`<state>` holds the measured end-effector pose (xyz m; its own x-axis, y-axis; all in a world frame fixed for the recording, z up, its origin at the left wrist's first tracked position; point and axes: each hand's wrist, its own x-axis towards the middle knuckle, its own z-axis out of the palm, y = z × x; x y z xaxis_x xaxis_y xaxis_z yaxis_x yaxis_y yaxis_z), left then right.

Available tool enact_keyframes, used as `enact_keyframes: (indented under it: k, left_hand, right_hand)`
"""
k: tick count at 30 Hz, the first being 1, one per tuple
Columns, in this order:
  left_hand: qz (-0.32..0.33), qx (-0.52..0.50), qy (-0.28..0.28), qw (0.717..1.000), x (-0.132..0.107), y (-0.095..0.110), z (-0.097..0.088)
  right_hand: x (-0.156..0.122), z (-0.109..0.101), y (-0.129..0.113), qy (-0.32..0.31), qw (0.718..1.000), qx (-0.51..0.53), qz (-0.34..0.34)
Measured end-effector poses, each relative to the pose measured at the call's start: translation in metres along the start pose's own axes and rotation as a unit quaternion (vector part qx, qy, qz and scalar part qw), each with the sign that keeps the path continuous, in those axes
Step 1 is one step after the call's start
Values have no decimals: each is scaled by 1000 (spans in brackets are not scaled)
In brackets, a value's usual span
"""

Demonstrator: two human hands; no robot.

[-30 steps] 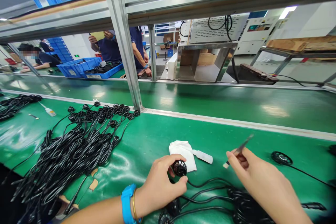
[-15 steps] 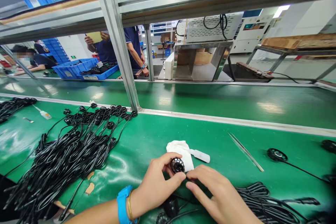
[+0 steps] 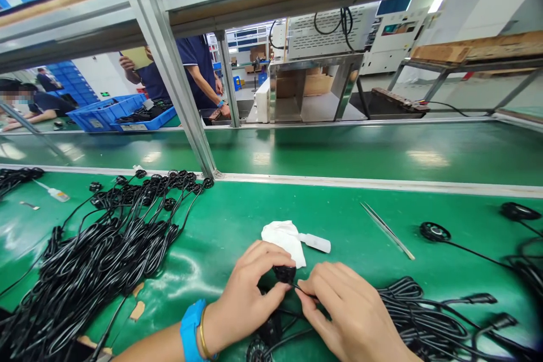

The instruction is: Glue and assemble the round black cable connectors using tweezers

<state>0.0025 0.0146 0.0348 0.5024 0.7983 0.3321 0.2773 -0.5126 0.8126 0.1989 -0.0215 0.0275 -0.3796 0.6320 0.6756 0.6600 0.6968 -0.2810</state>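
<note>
Between the thumb and fingers of my left hand (image 3: 250,294) is a small round black cable head (image 3: 284,273), turned so that its side faces me. My right hand (image 3: 343,305) pinches the thin black cable (image 3: 300,289) just where it leaves that head. Just beyond my fingers lie a crumpled white cloth (image 3: 282,235) and a small white bottle (image 3: 316,242) touching it. Below my hands, another round black head (image 3: 257,349) rests on the green bench, partly hidden by my left wrist and the picture edge.
A large heap of black cables (image 3: 114,254) with round heads covers the left. Tweezers (image 3: 388,231) lie to the right, near a black ring-shaped head (image 3: 435,232) and coiled cables (image 3: 407,305). A metal post (image 3: 169,68) rises behind. People stand and sit beyond the bench.
The round head has tilted in my left hand: its ringed face showed before, and now its dark side shows. The whole view has shifted slightly to the right.
</note>
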Motion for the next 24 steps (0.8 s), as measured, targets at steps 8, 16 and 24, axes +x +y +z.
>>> enact_keyframes:
  k: [8,16,24]
  left_hand:
    - [7,2,6,1000,0,-2,3]
    - [3,6,-1,1000,1,-3,3]
    - [-31,8,-16,999,4,5,1]
  right_hand:
    - [-3,0,2,-12,1000,14,-5]
    - [1,-1,0,-10,1000,9,-9]
    - [-2,-1,3,-26,1000,7,2]
